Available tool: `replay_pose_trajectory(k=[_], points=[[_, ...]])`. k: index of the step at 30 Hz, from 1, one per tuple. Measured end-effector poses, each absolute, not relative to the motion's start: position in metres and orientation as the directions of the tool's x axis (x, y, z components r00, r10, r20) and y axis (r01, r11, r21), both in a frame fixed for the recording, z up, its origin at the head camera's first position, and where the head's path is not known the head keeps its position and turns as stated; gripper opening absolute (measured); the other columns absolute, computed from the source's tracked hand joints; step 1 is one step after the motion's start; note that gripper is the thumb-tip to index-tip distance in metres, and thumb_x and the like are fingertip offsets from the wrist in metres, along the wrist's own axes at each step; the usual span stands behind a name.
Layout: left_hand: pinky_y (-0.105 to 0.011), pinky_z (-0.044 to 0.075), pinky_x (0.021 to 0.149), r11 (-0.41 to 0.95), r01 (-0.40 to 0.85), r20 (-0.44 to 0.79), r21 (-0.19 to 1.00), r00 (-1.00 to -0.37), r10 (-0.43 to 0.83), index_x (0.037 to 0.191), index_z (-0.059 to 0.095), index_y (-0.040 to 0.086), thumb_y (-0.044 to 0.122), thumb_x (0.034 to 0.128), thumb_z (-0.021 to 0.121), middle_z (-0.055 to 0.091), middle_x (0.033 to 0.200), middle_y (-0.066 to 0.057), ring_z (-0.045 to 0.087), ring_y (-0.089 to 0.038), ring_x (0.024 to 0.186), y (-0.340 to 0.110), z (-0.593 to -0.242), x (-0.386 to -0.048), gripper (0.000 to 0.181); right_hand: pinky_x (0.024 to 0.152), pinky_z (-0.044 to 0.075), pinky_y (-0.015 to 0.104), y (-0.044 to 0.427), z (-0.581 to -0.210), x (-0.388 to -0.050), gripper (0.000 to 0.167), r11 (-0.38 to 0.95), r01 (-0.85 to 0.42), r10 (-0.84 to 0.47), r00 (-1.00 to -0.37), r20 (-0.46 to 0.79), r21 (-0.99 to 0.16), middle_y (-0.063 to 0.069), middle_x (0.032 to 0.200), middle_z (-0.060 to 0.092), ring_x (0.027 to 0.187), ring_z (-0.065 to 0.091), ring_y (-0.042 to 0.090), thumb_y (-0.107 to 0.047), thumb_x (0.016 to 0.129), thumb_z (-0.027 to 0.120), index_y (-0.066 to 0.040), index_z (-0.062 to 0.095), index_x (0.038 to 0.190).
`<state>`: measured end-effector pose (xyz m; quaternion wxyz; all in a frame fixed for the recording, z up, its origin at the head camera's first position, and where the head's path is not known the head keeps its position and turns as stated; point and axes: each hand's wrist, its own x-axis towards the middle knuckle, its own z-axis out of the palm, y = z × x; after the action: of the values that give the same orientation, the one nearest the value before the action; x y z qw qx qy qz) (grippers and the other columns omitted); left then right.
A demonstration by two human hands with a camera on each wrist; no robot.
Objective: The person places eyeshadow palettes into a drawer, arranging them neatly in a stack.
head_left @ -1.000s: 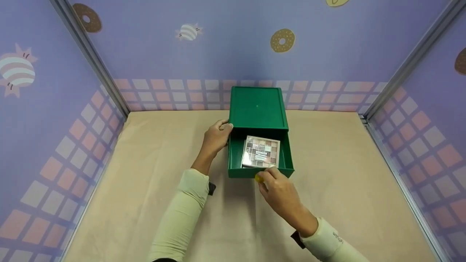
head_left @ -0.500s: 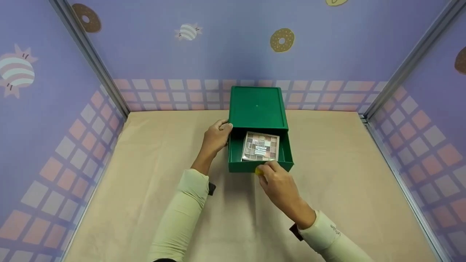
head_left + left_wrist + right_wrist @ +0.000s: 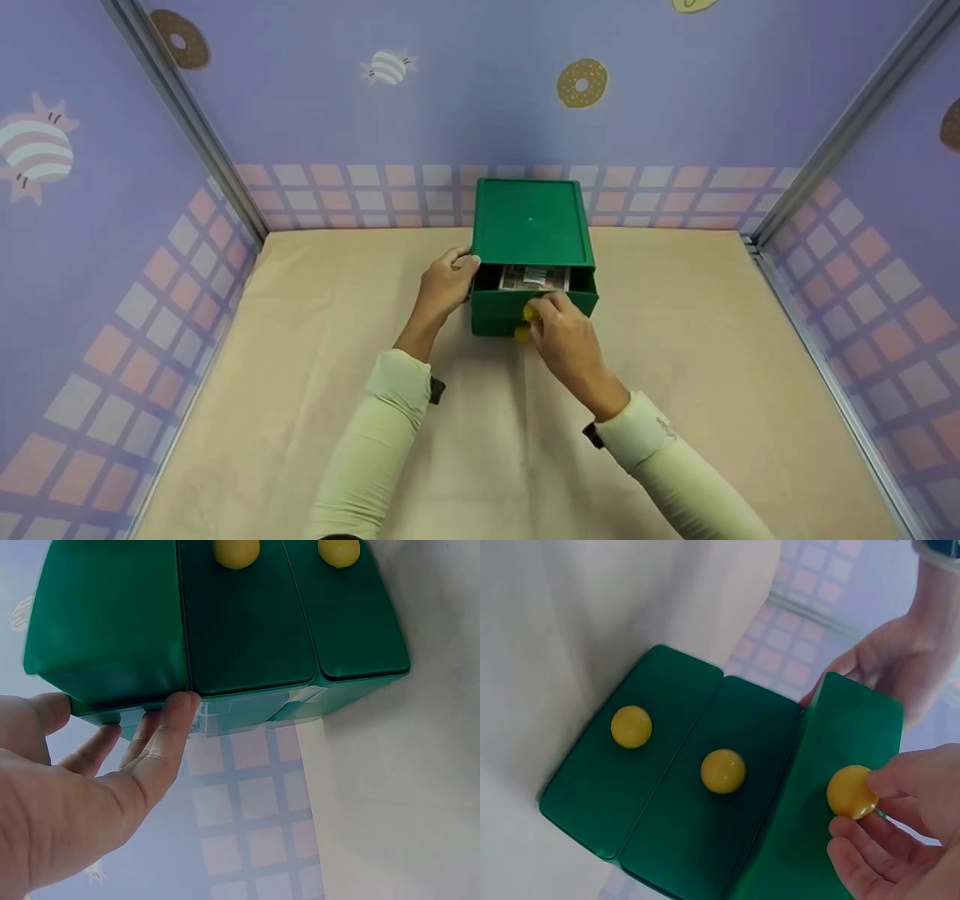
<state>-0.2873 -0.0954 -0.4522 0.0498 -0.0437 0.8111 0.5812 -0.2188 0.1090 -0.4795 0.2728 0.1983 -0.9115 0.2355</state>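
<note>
A green drawer cabinet (image 3: pixel 531 221) stands against the back wall, its three drawers stacked. The top drawer (image 3: pixel 495 307) sticks out a little way. Through the gap above its front shows part of a makeup palette (image 3: pixel 535 277) lying inside; the rest is hidden under the cabinet top. My right hand (image 3: pixel 564 337) pinches the top drawer's round yellow knob (image 3: pixel 852 792) between thumb and fingers. Against the cabinet's left side, near the upper front edge, my left hand (image 3: pixel 446 283) presses with its fingertips (image 3: pixel 178 709). The two lower drawers, each with a yellow knob (image 3: pixel 723 771), are closed.
A beige cloth (image 3: pixel 337 337) covers the table. Purple patterned walls (image 3: pixel 487 90) enclose it at the back and both sides, with metal posts (image 3: pixel 191 124) at the corners.
My right hand has moved forward with the knob, and the top drawer has slid most of the way into the cabinet, carrying the palette under the top. My left hand has stayed put.
</note>
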Motion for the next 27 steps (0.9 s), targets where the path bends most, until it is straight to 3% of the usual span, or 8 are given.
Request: replay_pose_trajectory(k=[9, 21, 27], points=[[-0.033, 0.055, 0.079, 0.346, -0.113, -0.112, 0.931, -0.993, -0.024, 0.149, 0.053, 0.023, 0.042, 0.1048, 0.049, 0.067, 0.132, -0.008, 0.068, -0.024, 0.104, -0.092, -0.45, -0.284, 0.049, 0.081, 0.062, 0.038, 0.106, -0.48, -0.247, 0.015, 0.815, -0.46, -0.197, -0.791, 0.579, -0.352, 0.018, 0.103, 0.067, 0.089, 0.071, 0.029, -0.001, 0.092, 0.071, 0.003, 0.073, 0.106], [-0.036, 0.056, 0.085, 0.328, -0.116, -0.113, 0.937, -0.993, -0.028, 0.149, 0.053, 0.022, 0.042, 0.1046, 0.049, 0.065, 0.136, -0.009, 0.067, -0.023, 0.111, -0.09, -0.449, -0.284, 0.049, 0.088, 0.061, 0.039, 0.111, -0.479, -0.258, 0.018, 0.798, -0.46, -0.2, -0.811, 0.55, -0.388, 0.019, 0.109, 0.067, 0.098, 0.072, 0.032, -0.001, 0.094, 0.07, 0.003, 0.071, 0.111], [-0.043, 0.056, 0.095, 0.333, -0.113, -0.127, 0.936, -0.992, 0.022, 0.153, 0.048, 0.023, 0.044, 0.105, 0.05, 0.063, 0.137, -0.01, 0.066, -0.025, 0.116, -0.098, -0.453, -0.28, 0.052, 0.09, 0.06, 0.042, 0.125, -0.471, -0.252, 0.028, 0.769, -0.472, -0.223, -0.83, 0.511, -0.431, 0.017, 0.116, 0.068, 0.103, 0.071, 0.031, -0.011, 0.096, 0.071, -0.001, 0.07, 0.122]])
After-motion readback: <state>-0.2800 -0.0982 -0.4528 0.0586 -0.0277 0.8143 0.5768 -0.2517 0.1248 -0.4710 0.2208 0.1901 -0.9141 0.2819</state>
